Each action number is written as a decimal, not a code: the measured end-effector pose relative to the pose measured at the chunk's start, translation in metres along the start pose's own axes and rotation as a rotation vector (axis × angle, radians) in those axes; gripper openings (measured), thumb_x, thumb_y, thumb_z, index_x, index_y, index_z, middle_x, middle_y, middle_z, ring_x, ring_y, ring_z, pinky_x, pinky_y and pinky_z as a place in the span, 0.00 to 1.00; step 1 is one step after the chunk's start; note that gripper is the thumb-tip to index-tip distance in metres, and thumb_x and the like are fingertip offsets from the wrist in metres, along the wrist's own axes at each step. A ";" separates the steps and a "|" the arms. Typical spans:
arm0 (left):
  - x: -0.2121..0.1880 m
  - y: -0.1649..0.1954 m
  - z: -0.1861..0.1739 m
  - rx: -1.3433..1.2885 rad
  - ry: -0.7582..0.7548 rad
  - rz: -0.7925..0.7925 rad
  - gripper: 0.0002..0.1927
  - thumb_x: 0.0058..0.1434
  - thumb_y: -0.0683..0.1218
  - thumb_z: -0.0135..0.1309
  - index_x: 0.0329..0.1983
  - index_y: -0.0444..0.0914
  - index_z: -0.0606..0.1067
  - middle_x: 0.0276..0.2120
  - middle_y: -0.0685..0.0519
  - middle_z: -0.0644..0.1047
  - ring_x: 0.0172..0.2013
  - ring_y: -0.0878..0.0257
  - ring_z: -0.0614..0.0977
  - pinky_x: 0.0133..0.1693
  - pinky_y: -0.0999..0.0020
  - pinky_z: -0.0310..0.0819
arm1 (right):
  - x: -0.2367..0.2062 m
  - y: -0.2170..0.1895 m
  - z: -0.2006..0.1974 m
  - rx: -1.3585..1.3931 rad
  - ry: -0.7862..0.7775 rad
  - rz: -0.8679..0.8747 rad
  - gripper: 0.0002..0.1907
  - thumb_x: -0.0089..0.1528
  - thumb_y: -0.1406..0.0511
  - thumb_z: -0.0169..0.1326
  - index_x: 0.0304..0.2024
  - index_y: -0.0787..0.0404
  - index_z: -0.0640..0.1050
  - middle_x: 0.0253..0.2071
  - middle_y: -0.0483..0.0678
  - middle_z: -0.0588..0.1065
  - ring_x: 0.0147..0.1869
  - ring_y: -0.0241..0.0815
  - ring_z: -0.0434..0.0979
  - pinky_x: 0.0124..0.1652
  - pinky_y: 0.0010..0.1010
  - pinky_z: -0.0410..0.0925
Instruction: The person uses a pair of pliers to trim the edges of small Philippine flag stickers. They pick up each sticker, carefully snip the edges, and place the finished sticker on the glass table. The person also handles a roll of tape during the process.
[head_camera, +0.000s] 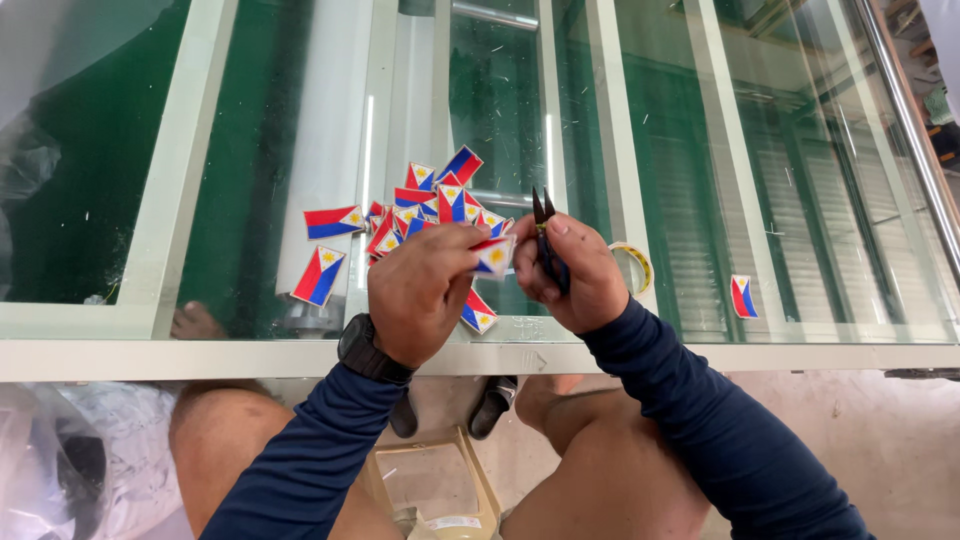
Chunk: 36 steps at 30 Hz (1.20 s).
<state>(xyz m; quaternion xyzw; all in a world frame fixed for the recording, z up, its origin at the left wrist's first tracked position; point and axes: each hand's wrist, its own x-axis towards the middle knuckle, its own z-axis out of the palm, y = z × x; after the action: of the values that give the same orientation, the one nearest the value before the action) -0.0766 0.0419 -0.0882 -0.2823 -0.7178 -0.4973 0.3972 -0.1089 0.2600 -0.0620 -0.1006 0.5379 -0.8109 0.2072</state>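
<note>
Setting: a glass-topped counter (700, 330) with pale green framing, seen from above; the person sits at its near edge.
Left hand (420, 290): closed in a pinch on one small rectangular flag cut-out in red, blue and white with a yellow sun (494, 256), held just above the glass in front of the body. A black wristwatch (368, 352) sits on this wrist.
Right hand (575, 275): closed around a small pair of dark-handled pointed pliers (545, 235), tips pointing away from the person and standing beside the held cut-out.
Loose stock: a heap of matching flag cut-outs (430, 205) lies on the glass just beyond the hands; single pieces lie to the left (320, 275) and one well apart to the right (743, 296).
Other item: a roll of clear adhesive tape (632, 265) lies flat just beside the right hand.
Technique, as a judgement: keeping the cut-out pinched near one edge leaves the opposite edge free for the tool tips; a light, steady grip should avoid creasing the thin piece, and working low over the glass limits the chance of dropping it.
Uncertain: whether the plier tips touch the cut-out cannot be told.
</note>
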 end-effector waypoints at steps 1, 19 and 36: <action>0.000 0.000 -0.002 0.055 -0.005 0.062 0.11 0.59 0.34 0.60 0.43 0.35 0.73 0.51 0.46 0.79 0.51 0.48 0.84 0.50 0.57 0.81 | -0.002 -0.001 0.000 -0.006 -0.014 0.006 0.18 0.69 0.59 0.48 0.47 0.69 0.74 0.27 0.51 0.75 0.22 0.30 0.61 0.25 0.23 0.57; 0.010 0.015 -0.012 -0.101 -0.072 -0.029 0.23 0.51 0.40 0.63 0.49 0.37 0.68 0.58 0.39 0.69 0.57 0.42 0.74 0.55 0.50 0.71 | -0.010 0.001 0.007 -0.341 0.109 -0.079 0.08 0.67 0.66 0.58 0.41 0.66 0.77 0.29 0.45 0.74 0.27 0.29 0.66 0.28 0.22 0.60; -0.018 -0.015 0.028 -0.937 0.097 -0.942 0.11 0.67 0.39 0.58 0.51 0.32 0.74 0.40 0.49 0.83 0.38 0.65 0.85 0.43 0.70 0.83 | -0.004 0.006 0.004 -0.156 0.219 0.021 0.09 0.66 0.64 0.58 0.43 0.64 0.76 0.30 0.44 0.74 0.29 0.30 0.71 0.33 0.24 0.69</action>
<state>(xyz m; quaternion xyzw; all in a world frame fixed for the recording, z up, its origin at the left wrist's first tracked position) -0.0871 0.0629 -0.1158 -0.0586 -0.4534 -0.8894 0.0047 -0.1023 0.2568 -0.0658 -0.0216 0.6199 -0.7705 0.1471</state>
